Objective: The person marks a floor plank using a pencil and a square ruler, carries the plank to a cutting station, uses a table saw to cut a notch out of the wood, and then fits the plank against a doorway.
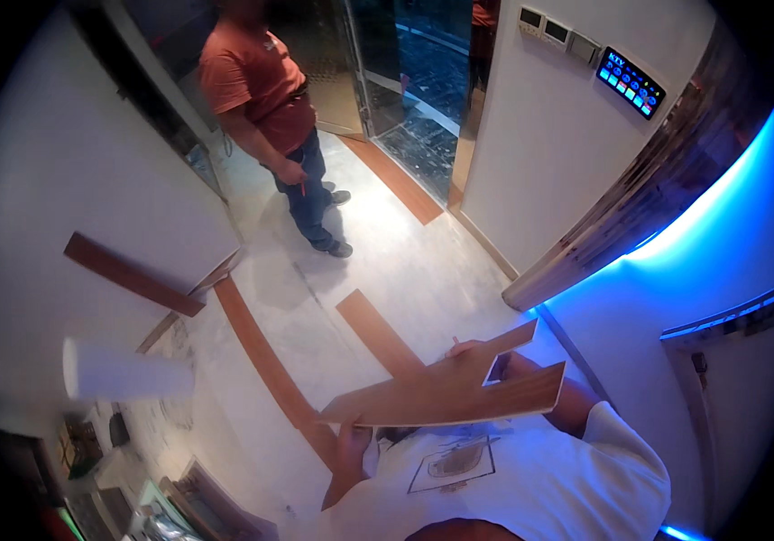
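A brown wood-look floor plank [432, 394] with a notch cut into its right end is held across in front of my white shirt. My left hand [353, 444] grips its lower left edge, with the fingers partly hidden by the board. My right hand [466, 347] is closed at its far edge, the arm passing behind the notched end. A thin stick-like thing pokes up by these fingers, too small to name. On the pale floor, a shorter plank [376, 332] lies beyond the held one, and a long plank strip [265, 347] runs along the left.
A person in an orange shirt [261, 90] stands at the far side, holding a small red thing. Another plank [134, 275] leans by the left wall. A floor strip [396, 180] lies along the glass doorway. A blurred white cylinder [121, 370] is at left; blue light glows at right.
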The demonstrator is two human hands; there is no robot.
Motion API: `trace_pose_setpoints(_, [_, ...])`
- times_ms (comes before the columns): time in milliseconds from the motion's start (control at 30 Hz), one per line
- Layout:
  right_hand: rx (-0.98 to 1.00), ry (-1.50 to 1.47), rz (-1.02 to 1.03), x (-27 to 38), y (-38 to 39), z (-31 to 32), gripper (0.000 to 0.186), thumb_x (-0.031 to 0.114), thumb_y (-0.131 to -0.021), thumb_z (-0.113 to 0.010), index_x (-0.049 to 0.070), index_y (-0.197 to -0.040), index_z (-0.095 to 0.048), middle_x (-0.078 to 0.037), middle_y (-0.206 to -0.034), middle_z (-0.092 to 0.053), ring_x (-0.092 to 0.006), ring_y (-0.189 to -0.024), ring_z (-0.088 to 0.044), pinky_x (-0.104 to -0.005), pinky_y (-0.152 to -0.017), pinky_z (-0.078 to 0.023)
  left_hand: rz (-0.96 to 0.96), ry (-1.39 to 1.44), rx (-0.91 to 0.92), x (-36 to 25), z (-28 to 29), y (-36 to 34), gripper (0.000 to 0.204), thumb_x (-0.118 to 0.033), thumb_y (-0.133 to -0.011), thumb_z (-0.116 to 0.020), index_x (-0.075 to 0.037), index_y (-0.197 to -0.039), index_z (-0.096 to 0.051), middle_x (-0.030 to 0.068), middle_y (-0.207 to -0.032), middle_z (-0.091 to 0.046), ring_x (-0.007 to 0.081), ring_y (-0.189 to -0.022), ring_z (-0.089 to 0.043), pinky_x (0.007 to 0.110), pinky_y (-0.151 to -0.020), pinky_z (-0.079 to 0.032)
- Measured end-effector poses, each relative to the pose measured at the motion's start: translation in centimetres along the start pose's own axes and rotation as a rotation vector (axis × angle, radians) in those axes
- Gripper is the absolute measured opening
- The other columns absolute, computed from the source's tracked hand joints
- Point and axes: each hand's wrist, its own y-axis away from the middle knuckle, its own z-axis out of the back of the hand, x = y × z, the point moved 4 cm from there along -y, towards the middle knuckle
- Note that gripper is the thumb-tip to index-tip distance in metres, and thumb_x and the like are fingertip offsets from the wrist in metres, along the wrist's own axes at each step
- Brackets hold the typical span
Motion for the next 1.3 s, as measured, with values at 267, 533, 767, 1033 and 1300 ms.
trace_pose_setpoints(267, [-0.355,-0.031,0.238,18.2,-4.5,-5.7,0.019,0.02,-0.091,-0.068,0.002,-0.085,-0.064,-0.007,-0.068,-0.062,-0.0144,-0.049,-0.057,-0.0276,-0.041,-0.046,0.343,-0.266,-0.086,-3.3,-5.9,-24.1,0.041,-0.01,-0.099,-0.046,0.009,-0.135,-0.052,0.025,-0.129,-0.064,0.0366,-0.116,-0.064,0.046,-0.105,-0.052])
trace_pose_setpoints(533, [-0.426,0.186,0.428,41.0,-7.9,-10.3,0.023,0.018,-0.087,-0.068,0.008,-0.07,-0.057,0.0,-0.061,-0.05,-0.0082,-0.042,-0.039,-0.0232,-0.034,-0.026,0.283,-0.848,0.018,-8.8,-22.3,-42.9,0.027,-0.014,-0.103,-0.053,0.005,-0.111,-0.07,0.0051,-0.083,-0.07,0.0121,-0.069,-0.066,0.026,-0.061,-0.053])
trace_pose_setpoints(767, [-0.539,0.2,0.622,60.1,-8.4,-10.3,0.018,0.019,-0.089,-0.066,0.005,-0.081,-0.058,-0.002,-0.06,-0.051,-0.0115,-0.044,-0.041,-0.0278,-0.04,-0.027,0.377,-0.537,0.095,-12.8,-47.6,-53.4,0.029,-0.02,-0.103,-0.057,0.003,-0.118,-0.068,0.0107,-0.104,-0.073,0.0225,-0.09,-0.07,0.034,-0.082,-0.056])
trace_pose_setpoints(1033, [-0.679,0.081,0.887,79.4,-12.6,-4.5,0.009,0.018,-0.091,-0.063,0.01,-0.087,-0.064,0.0,-0.082,-0.062,-0.0112,-0.072,-0.059,-0.0296,-0.066,-0.046,0.487,-0.722,0.213,-19.0,-70.5,-68.3,0.042,-0.023,-0.097,-0.064,-0.001,-0.132,-0.06,0.0121,-0.118,-0.07,0.0248,-0.105,-0.068,0.038,-0.093,-0.052])
trace_pose_setpoints(1300, [-0.966,-0.028,1.331,93.4,-10.7,-2.2,0.017,0.026,-0.095,-0.066,0.01,-0.094,-0.07,-0.002,-0.087,-0.066,-0.0128,-0.08,-0.062,-0.0331,-0.076,-0.049,0.777,-0.542,0.558,-17.3,-86.5,-86.1,0.046,-0.017,-0.093,-0.064,0.0,-0.136,-0.057,0.0129,-0.118,-0.07,0.0257,-0.103,-0.07,0.037,-0.091,-0.055])
